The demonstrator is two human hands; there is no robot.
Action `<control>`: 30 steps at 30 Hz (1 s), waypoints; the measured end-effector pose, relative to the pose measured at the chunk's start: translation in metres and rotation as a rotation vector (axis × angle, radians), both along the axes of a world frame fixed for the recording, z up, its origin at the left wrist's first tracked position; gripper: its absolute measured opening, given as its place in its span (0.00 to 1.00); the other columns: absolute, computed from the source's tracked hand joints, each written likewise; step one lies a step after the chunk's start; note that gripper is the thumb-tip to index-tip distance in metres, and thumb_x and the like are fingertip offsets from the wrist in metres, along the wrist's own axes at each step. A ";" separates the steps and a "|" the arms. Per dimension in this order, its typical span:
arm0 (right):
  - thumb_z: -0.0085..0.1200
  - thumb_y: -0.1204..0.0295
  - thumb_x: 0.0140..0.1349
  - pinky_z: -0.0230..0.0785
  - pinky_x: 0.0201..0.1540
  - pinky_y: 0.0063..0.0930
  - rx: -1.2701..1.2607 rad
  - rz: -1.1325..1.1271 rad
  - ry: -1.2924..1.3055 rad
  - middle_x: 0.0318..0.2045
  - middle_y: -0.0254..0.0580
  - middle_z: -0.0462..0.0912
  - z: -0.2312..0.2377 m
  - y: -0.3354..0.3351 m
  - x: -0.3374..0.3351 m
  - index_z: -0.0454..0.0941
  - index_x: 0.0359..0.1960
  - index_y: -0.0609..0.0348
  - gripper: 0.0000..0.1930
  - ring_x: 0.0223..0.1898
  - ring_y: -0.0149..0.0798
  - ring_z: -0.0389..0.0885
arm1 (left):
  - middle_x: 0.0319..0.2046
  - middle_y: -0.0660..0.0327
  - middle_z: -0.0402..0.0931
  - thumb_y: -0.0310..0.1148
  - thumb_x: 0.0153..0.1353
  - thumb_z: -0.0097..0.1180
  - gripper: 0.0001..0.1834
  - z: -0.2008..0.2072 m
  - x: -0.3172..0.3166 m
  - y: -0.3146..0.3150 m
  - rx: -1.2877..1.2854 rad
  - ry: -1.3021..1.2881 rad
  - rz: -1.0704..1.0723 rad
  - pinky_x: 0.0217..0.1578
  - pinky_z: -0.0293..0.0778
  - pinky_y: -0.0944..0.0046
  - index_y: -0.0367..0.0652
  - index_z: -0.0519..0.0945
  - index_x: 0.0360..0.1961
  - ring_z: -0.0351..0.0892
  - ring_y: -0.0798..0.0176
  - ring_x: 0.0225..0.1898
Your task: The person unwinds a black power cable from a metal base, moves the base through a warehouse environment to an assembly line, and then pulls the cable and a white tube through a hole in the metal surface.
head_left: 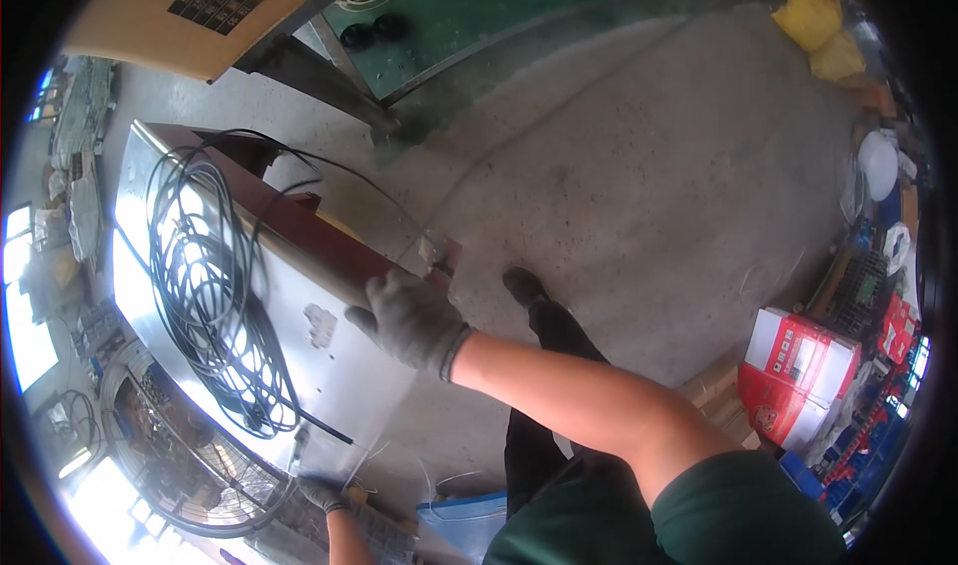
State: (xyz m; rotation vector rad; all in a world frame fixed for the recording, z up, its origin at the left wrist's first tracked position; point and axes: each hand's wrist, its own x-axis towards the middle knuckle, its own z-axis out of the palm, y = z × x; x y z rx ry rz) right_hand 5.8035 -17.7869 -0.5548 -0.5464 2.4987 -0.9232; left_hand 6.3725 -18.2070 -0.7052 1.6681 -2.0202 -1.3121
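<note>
A shiny sheet-metal cabinet [344,360] stands at my left, with a dark red underside or inner face along its far edge. On its top lies a loose coil of black cable [215,295]; one strand runs off past the right edge. My right hand [419,327], in a grey glove, is closed over the cabinet's right edge, with the thumb on the metal top. At the near corner, my left hand [321,493], also gloved, is at the cabinet's edge with its fingers curled in; part of them is hidden.
A round wire-guarded fan [190,455] stands close at the left. Ahead are a cardboard box [200,26] and a green-topped table [479,16]. To the right sit a red and white carton [793,375] and yellow bags [813,26]. A blue bin [464,520] is near my legs.
</note>
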 end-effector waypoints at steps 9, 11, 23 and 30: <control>0.48 0.44 0.72 0.77 0.34 0.47 0.133 -0.005 0.026 0.31 0.54 0.80 0.104 0.012 0.083 0.74 0.38 0.59 0.26 0.31 0.51 0.82 | 0.58 0.58 0.76 0.51 0.78 0.43 0.26 0.124 0.000 0.079 0.174 0.143 0.443 0.64 0.68 0.56 0.40 0.76 0.61 0.74 0.58 0.58; 0.51 0.44 0.72 0.77 0.36 0.47 0.101 -0.013 0.112 0.31 0.54 0.80 0.131 -0.019 0.082 0.73 0.37 0.58 0.25 0.32 0.52 0.82 | 0.57 0.60 0.76 0.50 0.79 0.44 0.26 0.159 -0.005 0.053 0.125 0.096 0.429 0.64 0.66 0.59 0.40 0.76 0.62 0.73 0.60 0.57; 0.51 0.50 0.72 0.78 0.44 0.56 0.122 -0.027 -0.027 0.45 0.64 0.82 0.384 -0.171 0.237 0.75 0.53 0.65 0.26 0.42 0.65 0.83 | 0.53 0.40 0.78 0.48 0.80 0.34 0.29 0.412 0.128 -0.087 -0.178 -0.416 0.106 0.59 0.69 0.52 0.31 0.76 0.54 0.76 0.39 0.55; 0.51 0.55 0.74 0.74 0.40 0.53 0.239 0.017 -0.032 0.33 0.63 0.84 0.452 -0.256 0.467 0.83 0.43 0.64 0.21 0.37 0.64 0.82 | 0.51 0.41 0.80 0.29 0.61 0.52 0.13 0.554 0.309 -0.173 -0.290 -0.743 -0.388 0.60 0.72 0.47 0.34 0.83 0.41 0.78 0.41 0.54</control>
